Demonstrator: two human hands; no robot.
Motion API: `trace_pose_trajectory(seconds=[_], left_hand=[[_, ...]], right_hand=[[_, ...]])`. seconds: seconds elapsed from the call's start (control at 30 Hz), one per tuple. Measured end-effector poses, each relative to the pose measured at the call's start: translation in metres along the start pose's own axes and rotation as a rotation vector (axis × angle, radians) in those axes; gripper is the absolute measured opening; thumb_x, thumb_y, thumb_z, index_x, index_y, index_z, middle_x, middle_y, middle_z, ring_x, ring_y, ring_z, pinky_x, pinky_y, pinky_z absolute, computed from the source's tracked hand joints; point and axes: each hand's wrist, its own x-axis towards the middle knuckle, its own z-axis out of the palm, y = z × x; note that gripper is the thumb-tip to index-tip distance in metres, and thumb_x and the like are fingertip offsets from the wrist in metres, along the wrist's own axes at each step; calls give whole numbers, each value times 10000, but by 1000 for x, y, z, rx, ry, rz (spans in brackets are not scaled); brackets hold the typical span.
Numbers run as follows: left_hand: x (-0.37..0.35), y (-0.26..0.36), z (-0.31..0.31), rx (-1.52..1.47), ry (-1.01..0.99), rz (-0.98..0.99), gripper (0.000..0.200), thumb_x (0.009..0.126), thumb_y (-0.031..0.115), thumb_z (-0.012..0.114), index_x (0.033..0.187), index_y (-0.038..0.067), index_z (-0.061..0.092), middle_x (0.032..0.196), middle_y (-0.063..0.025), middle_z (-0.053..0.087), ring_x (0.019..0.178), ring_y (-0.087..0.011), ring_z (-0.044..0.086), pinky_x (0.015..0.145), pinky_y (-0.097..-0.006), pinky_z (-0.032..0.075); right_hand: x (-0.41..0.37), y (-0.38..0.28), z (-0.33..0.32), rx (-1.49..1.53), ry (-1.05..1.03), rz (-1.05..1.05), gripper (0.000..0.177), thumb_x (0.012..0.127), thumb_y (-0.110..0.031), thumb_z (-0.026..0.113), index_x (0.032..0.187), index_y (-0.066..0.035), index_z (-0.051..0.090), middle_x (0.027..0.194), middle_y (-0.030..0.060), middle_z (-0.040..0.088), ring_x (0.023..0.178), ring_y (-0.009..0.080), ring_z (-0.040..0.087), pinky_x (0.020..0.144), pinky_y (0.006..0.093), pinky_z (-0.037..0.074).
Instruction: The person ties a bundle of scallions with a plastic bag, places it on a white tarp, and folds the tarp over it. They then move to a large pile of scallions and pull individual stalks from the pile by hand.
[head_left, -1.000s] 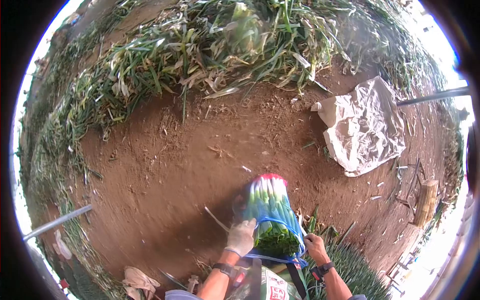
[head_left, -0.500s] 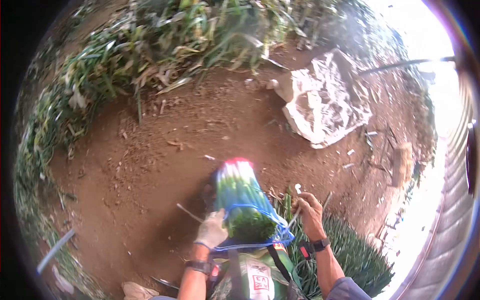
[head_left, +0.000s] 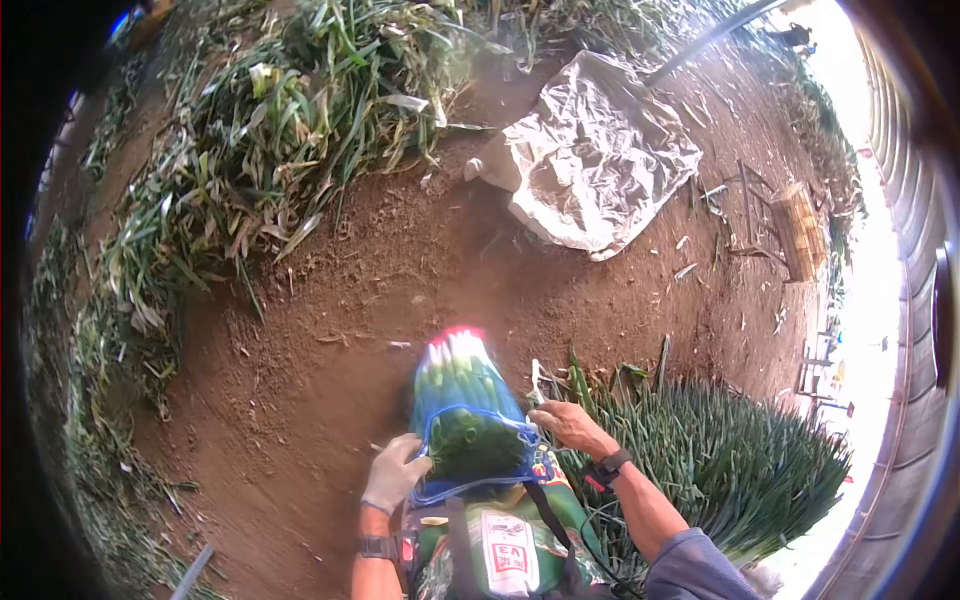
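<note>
A clear blue-tinted plastic bag (head_left: 470, 392) with a red end holds a bundle of green onions (head_left: 463, 445), their cut green ends toward me at the open mouth. My left hand (head_left: 392, 472), in a pale glove, is closed on the left edge of the mouth. At the right edge, my bare right hand (head_left: 572, 425) pinches a thin white strip (head_left: 537, 378) that sticks up past the fingertips. Below the mouth lies a green printed apron (head_left: 508, 545) on my front. More long green onions (head_left: 720, 460) are piled beside my right forearm.
A crumpled whitish sheet (head_left: 605, 155) lies on the bare soil (head_left: 330, 375) ahead. To the right stands a small stool (head_left: 797, 232) with a woven-looking seat. Heaps of leafy trimmings (head_left: 250, 160) line the left and far side.
My right hand has moved left, in against the bag's edge, with the white strip still pinched. My left hand stays at the left edge. The view has shifted somewhat.
</note>
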Motion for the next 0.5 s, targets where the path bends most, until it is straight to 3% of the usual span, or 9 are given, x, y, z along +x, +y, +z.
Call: trace_pose_trajectory(seconds=[0.03, 0.13, 0.17, 0.27, 0.4, 0.5], left_hand=[[0, -1, -1, -14, 13, 24, 381, 821, 240, 728, 1093, -26, 730, 1219, -189, 684, 1153, -316, 654, 1016, -390, 498], [-1, 9, 1, -167, 20, -114, 330, 803, 138, 744, 1076, -46, 728, 1164, -138, 702, 1007, -209, 698, 887, -316, 558], [-1, 10, 3, -146, 62, -100, 274, 803, 85, 733, 1045, -44, 733, 1113, -99, 701, 916, -149, 686, 816, -287, 563], [2, 10, 8, -233, 113, -122, 243, 811, 56, 719, 1029, -51, 729, 1075, -91, 715, 911, -134, 677, 805, -278, 556], [1, 25, 12, -546, 209, -182, 237, 824, -16, 676, 1055, -51, 714, 980, -51, 725, 858, -99, 646, 787, -233, 523], [3, 32, 10, -557, 224, -192, 238, 819, -30, 667, 1051, -45, 718, 986, -46, 726, 832, -92, 636, 771, -223, 512]], right_hand=[[8, 19, 4, -9, 26, -13, 387, 1021, -307, 601, 1248, 3, 653, 1039, 138, 704, 888, 224, 659, 772, 350, 551], [14, 54, 12, 83, 55, -112, 378, 995, -231, 599, 1298, -8, 634, 1142, 163, 705, 991, 250, 667, 865, 361, 541], [6, 40, 6, 121, -25, -19, 429, 935, -141, 612, 1339, 2, 606, 1238, 182, 683, 1065, 271, 666, 935, 377, 526], [8, 64, 18, -19, 90, -266, 494, 869, -88, 632, 1355, -7, 597, 1269, 194, 668, 1103, 282, 660, 962, 384, 521], [23, 88, 29, -96, 152, -439, 386, 860, -94, 664, 1238, -21, 641, 1191, 212, 681, 1110, 320, 664, 969, 392, 518], [24, 92, 33, 100, 173, -330, 265, 891, -109, 647, 1138, -17, 672, 984, 161, 700, 906, 277, 684, 831, 367, 547]])
